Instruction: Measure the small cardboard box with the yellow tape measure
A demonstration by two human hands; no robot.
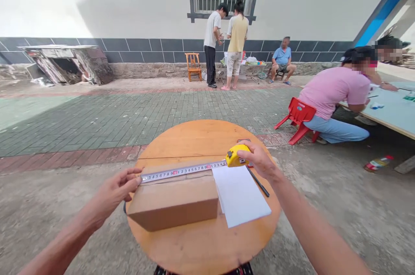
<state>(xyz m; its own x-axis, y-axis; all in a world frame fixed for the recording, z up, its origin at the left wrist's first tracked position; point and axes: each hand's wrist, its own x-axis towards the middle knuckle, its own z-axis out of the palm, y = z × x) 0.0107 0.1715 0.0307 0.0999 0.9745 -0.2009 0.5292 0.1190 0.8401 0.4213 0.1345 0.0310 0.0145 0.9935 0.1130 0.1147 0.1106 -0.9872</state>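
Note:
A cardboard box [175, 203] lies on a round wooden table [204, 139]. Along its top stretches the silver blade of a yellow tape measure [234, 156], numbers facing up. My right hand [257, 159] grips the tape measure's case above the right end of the box. At the left end, my left hand [121, 186] is closed with thumb and fingers at the tip of the blade, by the box's edge. White paper sheets [243, 195] lie right of the box, below my right hand. A black pen [258, 182] rests along the paper's right edge.
A dark flat object, partly hidden, lies behind my right hand. To the right, a person in pink sits on a red chair [300, 113] at a light blue table [392, 104]; a bottle [378, 163] lies on the ground. Two people stand by the far wall, another sits.

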